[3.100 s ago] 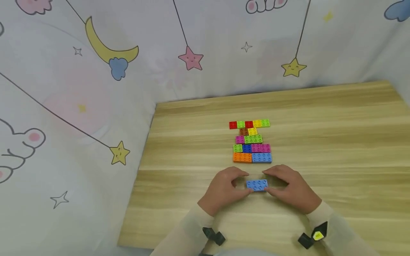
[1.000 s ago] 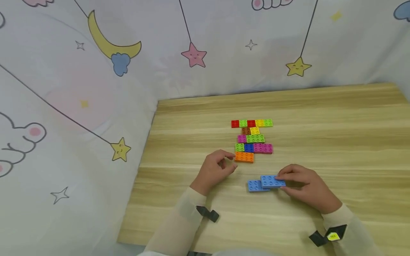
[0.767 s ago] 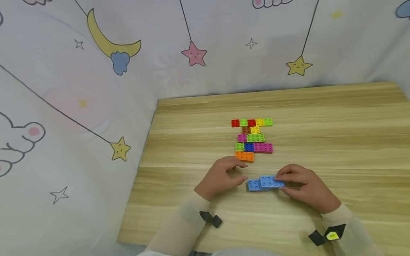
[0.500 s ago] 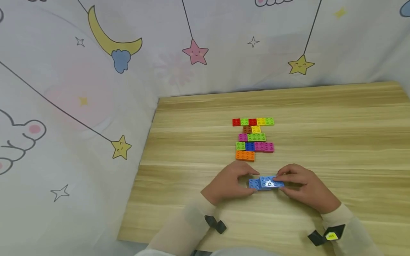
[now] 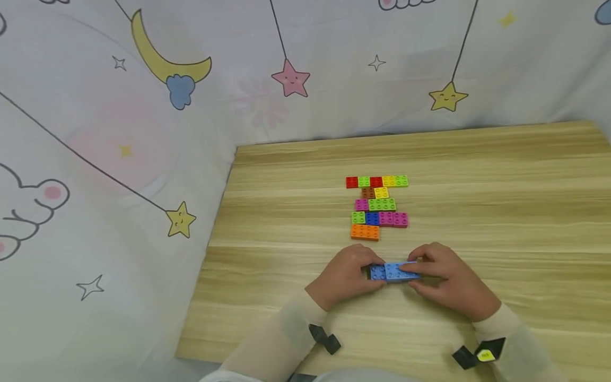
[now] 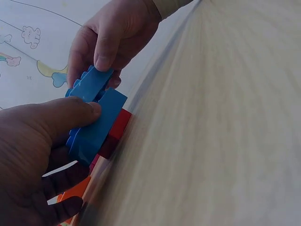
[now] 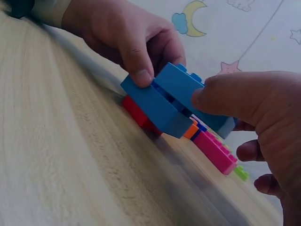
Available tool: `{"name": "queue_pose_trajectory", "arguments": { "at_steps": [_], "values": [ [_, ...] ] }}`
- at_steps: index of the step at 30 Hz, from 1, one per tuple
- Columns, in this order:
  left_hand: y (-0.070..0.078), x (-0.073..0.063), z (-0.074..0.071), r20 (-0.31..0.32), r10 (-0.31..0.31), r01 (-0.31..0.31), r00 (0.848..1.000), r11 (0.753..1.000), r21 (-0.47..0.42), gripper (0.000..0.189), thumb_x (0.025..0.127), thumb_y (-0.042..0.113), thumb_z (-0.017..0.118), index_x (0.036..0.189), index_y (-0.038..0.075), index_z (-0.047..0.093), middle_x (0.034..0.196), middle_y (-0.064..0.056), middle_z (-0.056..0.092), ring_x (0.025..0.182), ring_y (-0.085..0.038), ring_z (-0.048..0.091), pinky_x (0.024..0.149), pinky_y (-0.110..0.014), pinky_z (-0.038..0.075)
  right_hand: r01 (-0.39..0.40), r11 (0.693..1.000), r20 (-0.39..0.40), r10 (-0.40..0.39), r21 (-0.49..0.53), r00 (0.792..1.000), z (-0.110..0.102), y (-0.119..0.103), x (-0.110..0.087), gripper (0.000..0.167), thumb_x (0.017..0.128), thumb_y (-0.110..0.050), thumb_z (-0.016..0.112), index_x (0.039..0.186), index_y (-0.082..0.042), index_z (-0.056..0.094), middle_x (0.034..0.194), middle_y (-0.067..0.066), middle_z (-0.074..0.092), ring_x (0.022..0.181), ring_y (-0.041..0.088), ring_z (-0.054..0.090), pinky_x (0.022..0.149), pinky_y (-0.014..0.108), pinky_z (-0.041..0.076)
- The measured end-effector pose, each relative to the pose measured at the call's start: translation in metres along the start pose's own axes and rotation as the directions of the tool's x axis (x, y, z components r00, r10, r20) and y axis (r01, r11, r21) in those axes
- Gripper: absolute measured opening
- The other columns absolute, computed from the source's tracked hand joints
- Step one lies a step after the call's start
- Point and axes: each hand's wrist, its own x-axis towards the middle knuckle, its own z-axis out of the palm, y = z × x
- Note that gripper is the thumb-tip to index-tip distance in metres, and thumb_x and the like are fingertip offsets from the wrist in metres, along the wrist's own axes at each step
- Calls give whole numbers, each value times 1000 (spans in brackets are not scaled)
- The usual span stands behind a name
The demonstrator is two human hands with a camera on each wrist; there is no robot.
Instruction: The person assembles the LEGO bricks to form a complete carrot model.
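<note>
My left hand (image 5: 347, 273) pinches the lower light blue brick (image 5: 378, 272) between thumb and fingers near the table's front. Over that brick, shifted to the right, lies a second light blue brick (image 5: 395, 270), which my right hand (image 5: 448, 278) grips at its right end. In the right wrist view a narrow gap shows between the upper blue brick (image 7: 178, 82) and the lower blue brick (image 7: 155, 106). A red brick (image 7: 136, 115) sits beneath the lower one, close over the table. From the head view this red brick is hidden.
Behind the hands, several bricks lie in rows on the wooden table (image 5: 477, 212). Nearest is an orange brick (image 5: 365, 232), then a row with a dark blue brick (image 5: 372, 218). A printed cloth (image 5: 334, 116) hangs along the table's back and left.
The second light blue brick has come from beside the orange brick onto the first. My left hand has left the orange brick and taken the lower blue one; the right has shifted slightly left.
</note>
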Motion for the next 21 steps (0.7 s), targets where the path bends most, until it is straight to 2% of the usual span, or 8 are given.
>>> {"name": "queue_pose_trajectory", "arguments": {
  "at_steps": [3, 7, 10, 14, 16, 19, 21],
  "values": [
    [0, 0, 0, -6, 11, -11, 1000, 1000, 14, 34, 87, 37, 84, 114, 16, 79, 106, 11, 75, 95, -1, 59, 90, -13, 46, 18, 999, -12, -18, -45, 1000, 3, -1, 3, 45, 71, -17, 94, 113, -28, 82, 116, -8, 65, 105, 13, 55, 87, 32, 38],
    [1, 0, -1, -14, 18, -18, 1000, 1000, 14, 34, 87, 36, 85, 114, 15, 78, 106, 11, 75, 96, -1, 60, 90, -13, 46, 36, 998, -33, -37, -46, 999, 7, 0, 4, 35, 76, -23, 92, 109, -26, 82, 115, -8, 69, 105, 16, 60, 88, 36, 38],
    [1, 0, 0, -21, 27, -27, 999, 1000, 3, 34, 87, 36, 85, 113, 15, 79, 105, 11, 75, 96, -1, 60, 90, -13, 46, 47, 998, -40, -49, -44, 998, 10, -1, 4, 25, 86, -33, 86, 109, -25, 82, 115, -9, 69, 105, 15, 61, 89, 37, 37],
    [1, 1, 0, -25, 34, -34, 999, 999, 0, 34, 87, 35, 85, 113, 15, 79, 105, 11, 75, 96, -1, 60, 90, -12, 46, 54, 997, -19, -56, -63, 998, 11, -4, 5, 26, 96, -41, 75, 115, -25, 81, 115, -7, 66, 104, 14, 58, 89, 36, 37],
    [0, 1, 0, -25, 33, -33, 999, 999, 2, 34, 87, 35, 85, 113, 15, 79, 105, 11, 75, 95, -1, 60, 90, -12, 46, 55, 996, -2, -55, -75, 998, 11, -6, 5, 27, 92, -34, 80, 117, -25, 81, 115, -6, 65, 104, 15, 57, 89, 36, 37],
    [0, 1, 0, -24, 31, -31, 999, 1000, 4, 33, 87, 35, 85, 113, 15, 79, 105, 12, 75, 95, -1, 60, 89, -12, 46, 55, 995, 9, -55, -82, 998, 11, -6, 6, 39, 80, -16, 89, 117, -25, 81, 114, -3, 64, 102, 16, 57, 91, 38, 37],
    [0, 1, 0, -23, 28, -28, 999, 1000, 5, 33, 87, 35, 85, 113, 15, 79, 105, 12, 75, 94, -1, 60, 88, -12, 46, 54, 995, 12, -53, -81, 999, 11, -6, 6, 43, 76, -12, 90, 116, -25, 81, 114, -3, 64, 103, 16, 57, 91, 38, 37]
  ]
}}
